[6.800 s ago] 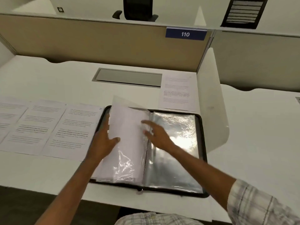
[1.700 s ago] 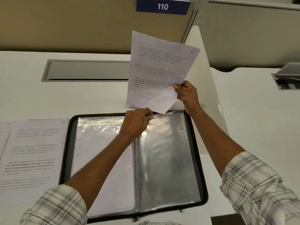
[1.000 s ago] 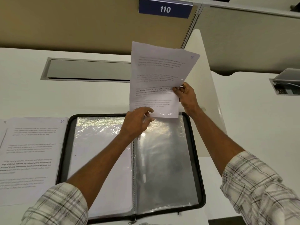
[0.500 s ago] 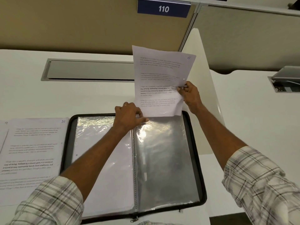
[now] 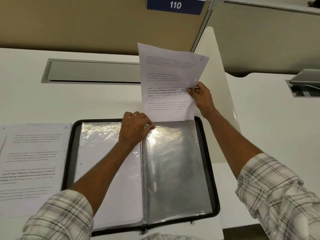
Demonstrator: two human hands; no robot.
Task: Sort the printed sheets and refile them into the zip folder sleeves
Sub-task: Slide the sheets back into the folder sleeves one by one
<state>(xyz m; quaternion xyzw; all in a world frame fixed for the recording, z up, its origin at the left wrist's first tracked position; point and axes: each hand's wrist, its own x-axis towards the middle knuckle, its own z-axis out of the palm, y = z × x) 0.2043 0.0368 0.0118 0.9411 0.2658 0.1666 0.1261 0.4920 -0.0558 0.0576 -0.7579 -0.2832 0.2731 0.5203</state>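
At the left edge of the tabletop lie loose printed sheets, flat and overlapping. The top one has a handwritten "10" in its corner. Just beside them, near the front edge, the black zip folder lies open and flat. Behind it, toward the back edge, a grey cable hatch is set into the tabletop. The left sleeve of the folder shows a white page inside. The left hand lies over the top of the spine with curled fingers and pinches the upper corner of the clear right sleeve. Directly above this sleeve stands the printed sheet, upright and marked "6". Its lower edge meets the mouth of the sleeve; I cannot tell if it is already inside. A blue plate "110" hangs on the partition behind. The right hand pinches the right edge of the sheet between thumb and fingers.
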